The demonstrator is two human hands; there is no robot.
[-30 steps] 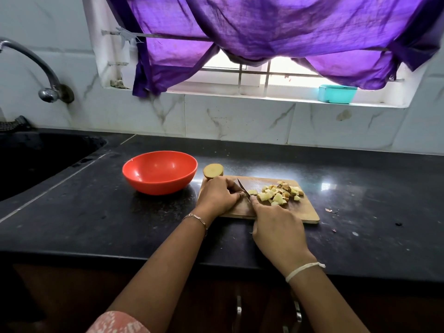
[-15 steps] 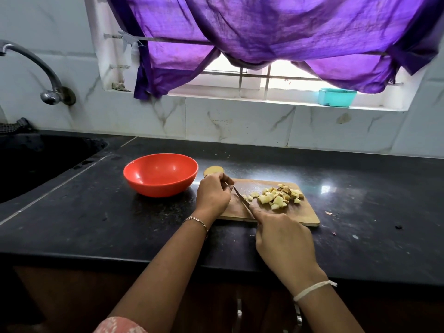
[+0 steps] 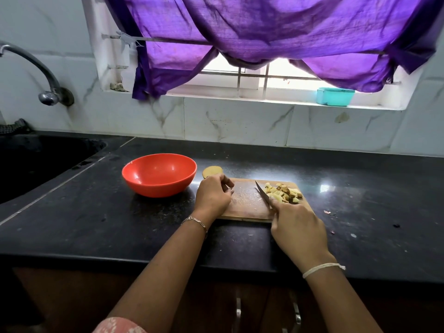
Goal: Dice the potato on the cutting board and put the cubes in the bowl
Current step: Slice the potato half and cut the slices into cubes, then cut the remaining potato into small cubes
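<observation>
While left hand [image 3: 212, 194] apart, cubes [image 3: 284, 193] (piled) against right hand's [image 3: 298, 227] knife [image 3: 262, 193].

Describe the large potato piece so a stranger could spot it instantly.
Start at the black counter. Find the red bowl; just right of it, by the cutting board's far left corner, sits the potato piece. Unlike the diced cubes, it is one rounded piece.

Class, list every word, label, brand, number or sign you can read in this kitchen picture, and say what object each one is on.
There is no text to read in this picture.
The red bowl, cutting board, knife, teal container on the sill and purple curtain all show plain surfaces, with no lettering, numbers or logos.
</observation>
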